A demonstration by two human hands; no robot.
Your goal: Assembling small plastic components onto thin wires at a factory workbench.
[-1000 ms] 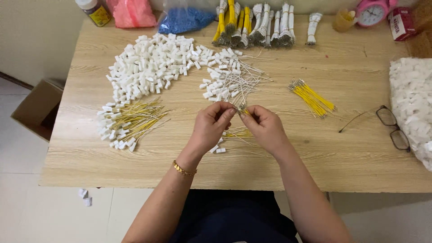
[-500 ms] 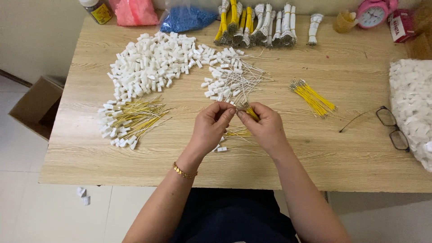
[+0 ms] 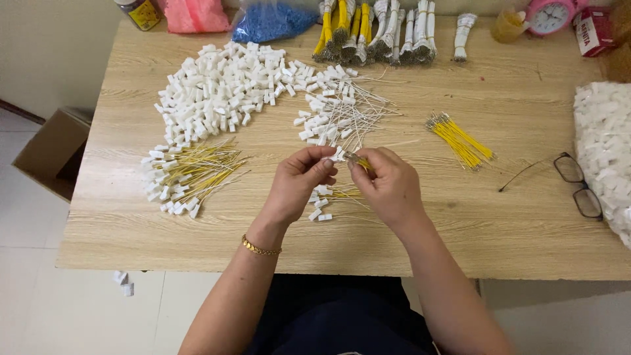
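At frame centre the left hand [image 3: 299, 184] pinches a white connector [image 3: 338, 155]; the right hand [image 3: 389, 185] grips a yellow wire [image 3: 363, 163], seemingly mid-insertion above the surface [image 3: 513, 217]; seating it calls for fine alignment.

Home piecework spot: wooden desk [image 3: 513, 230] w/ heaps of white connectors [image 3: 217, 89], wire bundles [image 3: 374, 29], pink alarm clock [image 3: 549, 14], tiled floor [image 3: 33, 302].
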